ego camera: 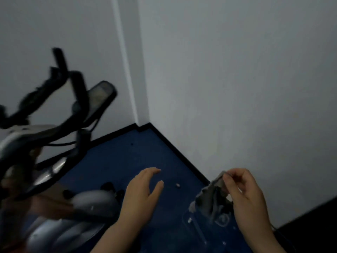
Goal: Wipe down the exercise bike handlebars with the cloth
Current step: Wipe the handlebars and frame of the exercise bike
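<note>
We pinch a grey cloth (213, 196) in our right hand (244, 196); our left hand (140, 194) hangs spread and empty, well apart from the bike handlebars (60, 70).

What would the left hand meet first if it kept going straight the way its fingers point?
Likely nothing close: the open left hand points up and right over bare blue carpet toward the black skirting and the white wall. Depth is unclear.
</note>
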Demonstrator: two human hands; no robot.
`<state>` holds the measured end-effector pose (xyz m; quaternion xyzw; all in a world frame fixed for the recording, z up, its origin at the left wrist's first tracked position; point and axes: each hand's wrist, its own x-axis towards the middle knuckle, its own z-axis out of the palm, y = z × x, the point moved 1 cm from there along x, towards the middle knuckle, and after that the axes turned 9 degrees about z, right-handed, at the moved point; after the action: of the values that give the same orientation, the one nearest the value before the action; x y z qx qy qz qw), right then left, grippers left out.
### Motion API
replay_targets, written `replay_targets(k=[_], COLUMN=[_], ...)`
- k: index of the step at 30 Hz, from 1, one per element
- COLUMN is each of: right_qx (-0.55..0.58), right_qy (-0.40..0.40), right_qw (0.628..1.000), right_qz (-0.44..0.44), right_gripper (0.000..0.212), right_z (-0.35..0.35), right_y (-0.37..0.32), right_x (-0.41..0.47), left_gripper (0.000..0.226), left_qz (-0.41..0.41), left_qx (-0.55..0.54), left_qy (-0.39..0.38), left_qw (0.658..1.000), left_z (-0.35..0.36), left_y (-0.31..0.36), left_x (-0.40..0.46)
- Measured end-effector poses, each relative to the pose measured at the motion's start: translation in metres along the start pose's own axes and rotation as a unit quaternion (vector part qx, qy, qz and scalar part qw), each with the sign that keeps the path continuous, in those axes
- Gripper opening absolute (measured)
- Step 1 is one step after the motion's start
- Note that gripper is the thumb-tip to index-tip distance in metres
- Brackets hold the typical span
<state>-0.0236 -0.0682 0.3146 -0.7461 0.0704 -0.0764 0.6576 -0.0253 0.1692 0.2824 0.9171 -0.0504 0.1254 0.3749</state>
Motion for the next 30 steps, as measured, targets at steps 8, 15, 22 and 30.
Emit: replay_targets(k=[8, 15, 22, 30], right_qx=[0.048, 0.038, 0.051, 0.107], right_qy=[-0.156, -0.247, -0.246, -0.188], right_qw=[0.986, 0.966, 0.964, 0.970], right_qz=[-0.019, -0.063, -0.092, -0.114], right_gripper=[0.009, 0.023, 0.022, 0.008], right_z=[0.100, 0.186, 0.267, 0.341], right_y=[-0.028, -0.063, -0.086, -0.118], right_x=[-0.026, -0.077, -0.132, -0.173], left_gripper=[0.033, 0.032, 0.034, 0.030], left_qz=[-0.114, -0.126, -0.125, -0.092], left_qx=[0.029, 0.052, 0.047, 0.016], left_qy=[0.099, 0.186, 0.207, 0.179], left_qw=[0.988, 0.973, 0.969, 0.979], left_z=[-0.081, -0.159, -0.239, -0.320], left_y=[-0.029, -0.049, -0.097, -0.154], left_x=[-0.085, -0.138, -0.177, -0.199])
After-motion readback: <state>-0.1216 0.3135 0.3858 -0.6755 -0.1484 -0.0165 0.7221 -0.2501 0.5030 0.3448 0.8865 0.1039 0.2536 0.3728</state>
